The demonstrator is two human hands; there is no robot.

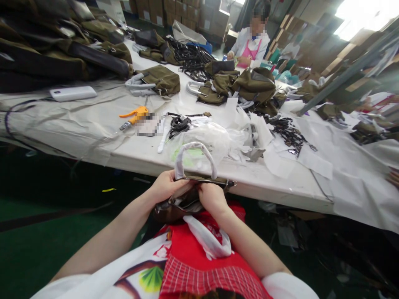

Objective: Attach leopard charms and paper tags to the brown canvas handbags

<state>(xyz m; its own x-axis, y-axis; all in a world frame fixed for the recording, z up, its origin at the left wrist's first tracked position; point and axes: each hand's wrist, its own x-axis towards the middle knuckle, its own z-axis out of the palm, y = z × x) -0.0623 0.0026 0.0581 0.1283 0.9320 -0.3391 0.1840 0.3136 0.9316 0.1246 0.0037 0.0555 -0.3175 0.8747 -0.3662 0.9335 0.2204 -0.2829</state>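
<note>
Bag [166,211] sits at the desk [104,143], your left grip [166,185] pinching its rim [224,181], right grip [213,197] fingertips hidden so can't tell; hold the mouth [189,200] spread and steady.

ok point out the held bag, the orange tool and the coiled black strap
Held bag [168,212]: head view, on its brown side.
Orange tool [137,114]: head view, on its orange body.
Coiled black strap [180,123]: head view, on the coil.

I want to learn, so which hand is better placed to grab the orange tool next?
Probably the left hand: it's nearer the orange tool than the right hand. Both touch the bag.
</note>
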